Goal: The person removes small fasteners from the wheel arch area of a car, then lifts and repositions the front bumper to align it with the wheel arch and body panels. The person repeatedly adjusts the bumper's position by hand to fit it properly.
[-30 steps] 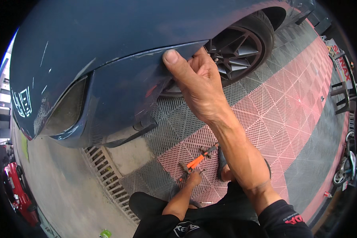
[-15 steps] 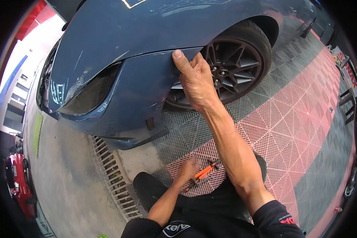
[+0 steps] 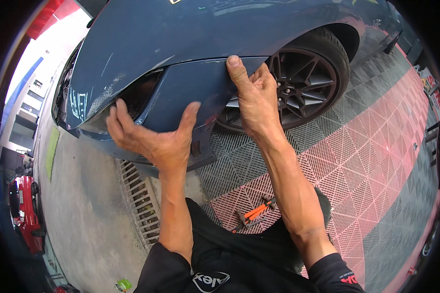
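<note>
My right hand (image 3: 254, 102) grips the rear edge of a blue-grey front bumper (image 3: 190, 88), beside the wheel arch. Its thumb lies on the outer face near the seam with the fender (image 3: 195, 34), and the fingers curl behind the edge. In front of the bumper is my left hand (image 3: 154, 144), open, thumb and fingers spread apart, close to the dark headlight (image 3: 144, 93). Whether it touches the panel I cannot tell. Pale scuffs mark the paint above the headlight.
A dark spoked wheel (image 3: 303, 78) stands right of my right hand. On the red-and-grey grid floor tiles (image 3: 347, 141) by my legs lies an orange-handled tool (image 3: 256, 213). A slotted drain grate (image 3: 139, 202) runs at left; farther off is a red car (image 3: 27, 210).
My left hand has come up from beside the orange-handled tool to the front of the bumper, fingers spread. My right hand keeps its grip on the bumper edge. The view has shifted slightly.
</note>
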Available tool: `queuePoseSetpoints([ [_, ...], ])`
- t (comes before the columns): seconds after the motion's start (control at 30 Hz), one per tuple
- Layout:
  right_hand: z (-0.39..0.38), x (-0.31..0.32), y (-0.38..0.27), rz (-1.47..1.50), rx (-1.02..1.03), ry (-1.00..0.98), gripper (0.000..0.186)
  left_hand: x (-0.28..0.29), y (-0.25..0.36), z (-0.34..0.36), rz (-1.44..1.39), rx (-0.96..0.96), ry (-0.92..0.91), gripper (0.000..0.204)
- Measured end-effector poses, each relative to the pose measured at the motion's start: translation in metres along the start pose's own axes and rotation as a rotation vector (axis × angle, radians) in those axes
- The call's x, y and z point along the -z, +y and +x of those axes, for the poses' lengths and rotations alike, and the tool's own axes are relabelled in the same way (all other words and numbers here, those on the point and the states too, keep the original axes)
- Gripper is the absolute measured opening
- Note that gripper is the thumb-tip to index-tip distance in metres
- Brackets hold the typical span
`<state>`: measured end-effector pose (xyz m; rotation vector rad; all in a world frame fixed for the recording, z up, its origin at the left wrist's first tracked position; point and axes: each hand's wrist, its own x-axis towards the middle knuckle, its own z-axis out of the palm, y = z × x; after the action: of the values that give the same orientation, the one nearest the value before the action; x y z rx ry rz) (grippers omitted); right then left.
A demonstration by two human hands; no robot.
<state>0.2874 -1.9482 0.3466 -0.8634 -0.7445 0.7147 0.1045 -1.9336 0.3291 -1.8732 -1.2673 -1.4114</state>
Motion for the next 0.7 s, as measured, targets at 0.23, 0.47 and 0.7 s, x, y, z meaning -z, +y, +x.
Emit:
queuePoseSetpoints([
  [0.23, -0.001, -0.003, 0.003, -0.022, 0.042, 0.047, 0.051, -0.031, 0.041, 0.018, -0.116, 0.228, -0.003, 0.147],
  [0.47, -0.002, -0.001, 0.001, 0.032, 0.015, 0.017, 0.055, -0.029, 0.057, 0.021, -0.086, 0.352, -0.068, 0.144],
  [0.7, 0.013, 0.03, 0.0, 0.133, -0.067, -0.312, 0.068, -0.028, 0.056, 0.022, -0.026, 0.358, -0.087, 0.143],
])
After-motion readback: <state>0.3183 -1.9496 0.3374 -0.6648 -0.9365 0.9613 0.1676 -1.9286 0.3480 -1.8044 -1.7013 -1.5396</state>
